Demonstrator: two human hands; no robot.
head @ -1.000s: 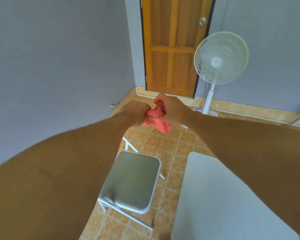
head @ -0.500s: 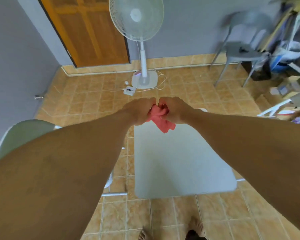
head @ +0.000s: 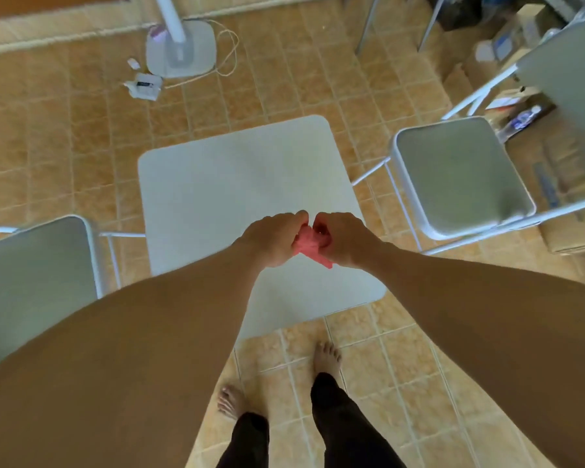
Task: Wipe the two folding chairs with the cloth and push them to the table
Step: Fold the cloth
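Tiled floor, table below; left hand and right hand together, both gripping cloth, likely bunching it; chairs either side.

Domestic room. Noted: tan tiled floor, pedestal fan base with trailing cord, small white tabletop, left folding chair, right folding chair, cardboard boxes, bare feet.

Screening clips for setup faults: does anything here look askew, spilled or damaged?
Nothing looks spilled or broken. The grey folding chair on the right sits at an angle to the white square table, and small white gadgets with a loose cord lie on the tiles beside the white fan base.
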